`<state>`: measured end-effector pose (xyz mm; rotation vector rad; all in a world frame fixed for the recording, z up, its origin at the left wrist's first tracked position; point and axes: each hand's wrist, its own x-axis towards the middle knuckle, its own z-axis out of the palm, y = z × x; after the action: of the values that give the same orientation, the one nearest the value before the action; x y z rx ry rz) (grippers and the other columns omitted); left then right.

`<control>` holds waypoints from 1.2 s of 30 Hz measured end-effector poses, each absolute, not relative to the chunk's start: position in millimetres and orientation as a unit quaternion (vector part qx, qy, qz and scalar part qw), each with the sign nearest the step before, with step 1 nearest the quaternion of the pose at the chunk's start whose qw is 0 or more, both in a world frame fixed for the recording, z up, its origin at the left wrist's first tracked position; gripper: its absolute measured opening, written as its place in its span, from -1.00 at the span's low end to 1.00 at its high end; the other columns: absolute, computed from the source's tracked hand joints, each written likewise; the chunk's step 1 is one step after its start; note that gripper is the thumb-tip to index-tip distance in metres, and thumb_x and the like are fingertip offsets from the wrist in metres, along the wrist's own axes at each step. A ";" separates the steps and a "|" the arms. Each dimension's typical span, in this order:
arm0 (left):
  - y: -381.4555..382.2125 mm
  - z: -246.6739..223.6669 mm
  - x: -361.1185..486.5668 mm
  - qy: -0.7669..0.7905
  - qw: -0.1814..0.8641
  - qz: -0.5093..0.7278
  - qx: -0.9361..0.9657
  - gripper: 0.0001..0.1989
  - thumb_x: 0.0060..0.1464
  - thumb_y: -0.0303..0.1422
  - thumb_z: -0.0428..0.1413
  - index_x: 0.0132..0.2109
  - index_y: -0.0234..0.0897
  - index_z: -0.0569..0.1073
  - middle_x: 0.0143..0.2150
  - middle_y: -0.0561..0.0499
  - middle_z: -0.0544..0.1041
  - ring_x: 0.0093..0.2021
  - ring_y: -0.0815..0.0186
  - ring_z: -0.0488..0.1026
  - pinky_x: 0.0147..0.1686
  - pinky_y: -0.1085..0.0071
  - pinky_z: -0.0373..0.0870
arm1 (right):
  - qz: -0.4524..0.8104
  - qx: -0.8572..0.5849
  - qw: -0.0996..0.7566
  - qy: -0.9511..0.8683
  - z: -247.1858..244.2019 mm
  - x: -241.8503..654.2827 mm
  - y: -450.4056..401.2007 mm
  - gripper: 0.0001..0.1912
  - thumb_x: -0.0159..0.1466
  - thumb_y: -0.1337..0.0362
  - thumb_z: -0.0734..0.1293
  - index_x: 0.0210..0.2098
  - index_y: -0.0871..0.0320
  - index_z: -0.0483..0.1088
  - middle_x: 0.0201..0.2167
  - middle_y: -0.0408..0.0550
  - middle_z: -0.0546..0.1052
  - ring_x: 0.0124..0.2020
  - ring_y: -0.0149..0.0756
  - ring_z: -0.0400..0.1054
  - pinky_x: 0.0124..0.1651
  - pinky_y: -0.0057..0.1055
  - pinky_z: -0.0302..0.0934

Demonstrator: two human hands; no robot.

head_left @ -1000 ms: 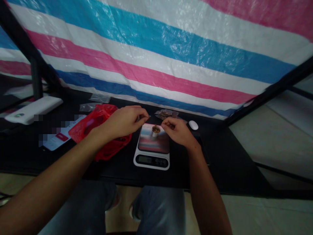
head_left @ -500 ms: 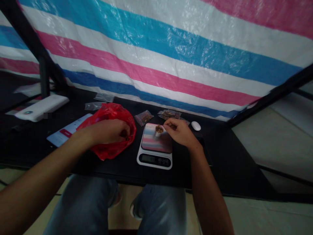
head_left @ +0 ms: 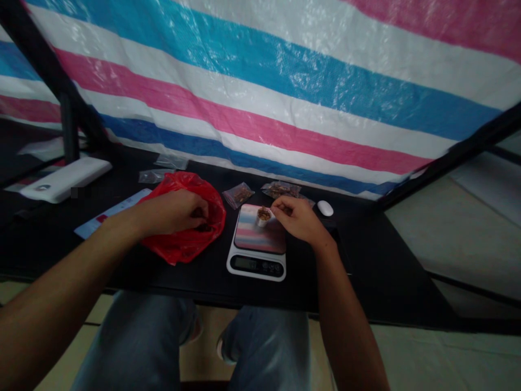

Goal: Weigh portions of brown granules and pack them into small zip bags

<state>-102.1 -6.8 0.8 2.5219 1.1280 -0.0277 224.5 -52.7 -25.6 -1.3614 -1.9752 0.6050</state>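
My left hand is inside the mouth of a red plastic bag, its fingers curled together; whatever they pinch is too small or hidden to name. A white kitchen scale with a lit display stands right of the bag. On its plate sits a small cup filled with brown bits. Right beside the cup's rim is my right hand, with thumb and forefinger pinched together. I cannot make out what, if anything, is in that pinch.
Behind the scale lie a small clear bag of brown pieces and a fuller bag. A white mouse is at the right. Flat clear bags, a printed sheet and a white oblong device lie left. A striped sheet hangs behind.
My left hand has drawn back slightly to the left within the red bag. My right hand stays beside the cup, and the view has shifted a little.
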 end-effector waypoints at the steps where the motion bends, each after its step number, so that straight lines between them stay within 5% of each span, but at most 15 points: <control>1: -6.6 3.0 -103.1 0.394 0.195 0.001 0.898 -0.79 0.20 -0.40 0.09 -0.18 -0.27 0.64 -0.20 -0.04 0.71 -0.25 0.21 0.57 -0.21 0.40 0.38 | 0.232 -0.520 0.326 -0.754 -25.5 224.4 -52.7 -0.83 0.33 0.27 0.30 -0.34 0.17 0.51 -0.46 -0.14 0.52 -0.44 -0.36 0.35 -0.38 -0.45 0.13; 7: -13.9 21.7 -76.8 0.323 0.240 0.131 0.906 -0.81 0.26 -0.30 0.16 -0.13 -0.26 0.65 -0.17 -0.05 0.70 -0.21 0.21 0.59 -0.19 0.41 0.41 | 0.202 -0.535 0.330 -0.751 -23.2 224.1 -50.9 -0.82 0.31 0.29 0.29 -0.37 0.16 0.49 -0.45 -0.12 0.54 -0.42 -0.33 0.37 -0.36 -0.43 0.14; 12: -11.4 26.7 -25.1 0.250 0.206 0.215 0.921 -0.85 0.26 -0.41 0.19 -0.10 -0.28 0.66 -0.16 -0.02 0.69 -0.17 0.28 0.59 -0.16 0.44 0.38 | 0.178 -0.550 0.332 -0.745 -22.9 225.7 -49.1 -0.81 0.32 0.30 0.28 -0.38 0.15 0.48 -0.45 -0.11 0.56 -0.41 -0.31 0.38 -0.35 -0.42 0.13; 36: -8.5 29.0 -40.4 0.318 0.196 0.114 0.921 -0.75 0.30 -0.34 0.08 -0.07 -0.24 0.65 -0.09 -0.03 0.68 -0.10 0.20 0.59 -0.04 0.38 0.41 | 0.192 -0.559 0.313 -0.744 -21.1 225.2 -51.3 -0.83 0.33 0.31 0.29 -0.36 0.15 0.50 -0.44 -0.11 0.57 -0.42 -0.32 0.39 -0.35 -0.42 0.13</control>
<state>-40.4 -8.5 29.0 2.5797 0.8896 0.3183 225.2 -51.3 -21.1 -1.4733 -1.9612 0.5075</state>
